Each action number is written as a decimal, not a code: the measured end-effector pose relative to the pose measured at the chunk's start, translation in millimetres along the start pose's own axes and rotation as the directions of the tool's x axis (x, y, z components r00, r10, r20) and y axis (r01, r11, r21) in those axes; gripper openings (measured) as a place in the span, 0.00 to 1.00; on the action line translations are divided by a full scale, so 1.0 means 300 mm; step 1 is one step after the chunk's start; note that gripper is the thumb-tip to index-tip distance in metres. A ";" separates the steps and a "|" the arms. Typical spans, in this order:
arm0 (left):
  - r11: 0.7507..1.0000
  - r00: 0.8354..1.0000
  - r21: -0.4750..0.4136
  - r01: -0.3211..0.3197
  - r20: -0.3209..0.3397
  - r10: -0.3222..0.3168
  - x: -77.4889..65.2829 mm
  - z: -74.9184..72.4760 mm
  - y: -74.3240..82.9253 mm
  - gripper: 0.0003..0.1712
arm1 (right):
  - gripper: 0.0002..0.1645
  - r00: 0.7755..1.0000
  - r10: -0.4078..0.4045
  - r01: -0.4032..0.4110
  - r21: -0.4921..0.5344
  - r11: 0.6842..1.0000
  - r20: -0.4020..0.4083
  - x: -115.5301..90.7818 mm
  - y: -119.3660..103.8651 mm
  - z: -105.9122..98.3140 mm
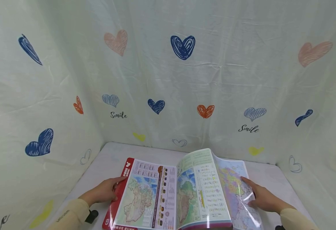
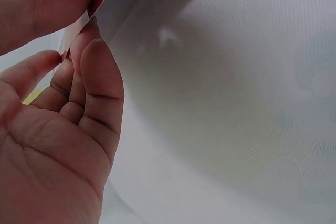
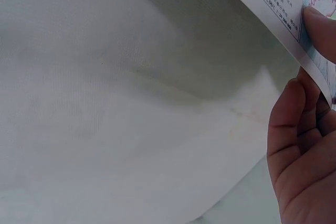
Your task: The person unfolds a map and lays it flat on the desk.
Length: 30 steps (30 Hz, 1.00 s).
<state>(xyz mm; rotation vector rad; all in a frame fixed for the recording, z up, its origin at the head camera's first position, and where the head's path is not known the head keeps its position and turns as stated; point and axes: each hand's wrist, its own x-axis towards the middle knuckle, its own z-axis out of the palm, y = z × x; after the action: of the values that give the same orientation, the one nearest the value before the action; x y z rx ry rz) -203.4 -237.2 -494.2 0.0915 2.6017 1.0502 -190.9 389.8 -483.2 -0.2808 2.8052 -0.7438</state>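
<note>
**Glossy atlas held open by both outer edges**

An open map atlas (image 1: 173,195) lies on the white-covered table (image 1: 110,153), at 6 o'clock in the head view, its spine running toward the person. The left hand (image 1: 104,191) takes the red-bordered left cover at about 9 o'clock of the book; the left wrist view shows the thumb on top and curled fingers (image 2: 97,72) beneath, pinching that red edge. The right hand (image 1: 261,198) holds the far right map page at about 3 o'clock; the right wrist view shows the thumb on the printed face and the fingers (image 3: 294,124) tucked under the page edge, so it too is closed on paper. One leaf (image 1: 205,179) near the middle stands arched upward, bowed rather than flat.

The pages look thin and coated, with glare on the right-hand sheet, so they are likely light, floppy and somewhat slippery, and liable to crease if pulled at a corner. The outer margins, gripped between thumb and fingers as now, seem the safest hold. A heart-printed curtain (image 1: 182,48) walls the table on three sides.
</note>
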 end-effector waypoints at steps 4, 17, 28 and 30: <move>1.000 1.000 0.007 0.003 -0.001 -0.003 0.001 -0.008 -0.006 0.50 | 0.60 1.000 0.003 -0.003 -0.022 1.000 -0.002 -0.005 0.008 -0.004; 0.998 1.000 0.064 0.020 0.007 -0.020 -0.004 -0.043 -0.013 0.49 | 0.61 1.000 0.007 -0.008 -0.063 0.998 -0.010 -0.027 0.046 -0.021; 0.996 0.999 0.079 0.035 0.000 -0.035 -0.008 -0.060 -0.032 0.49 | 0.61 0.999 0.026 -0.028 -0.112 0.993 -0.022 -0.037 0.079 -0.021; 0.996 0.999 0.080 0.037 -0.004 -0.037 -0.007 -0.063 -0.038 0.49 | 0.60 0.999 0.030 -0.032 -0.125 0.992 -0.020 -0.040 0.087 -0.023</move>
<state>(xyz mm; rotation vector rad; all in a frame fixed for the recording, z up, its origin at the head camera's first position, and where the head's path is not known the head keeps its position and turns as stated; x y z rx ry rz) -206.9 -258.5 -488.7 0.0609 2.6375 0.9339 -184.6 418.1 -488.6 -0.2520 2.8711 -0.5668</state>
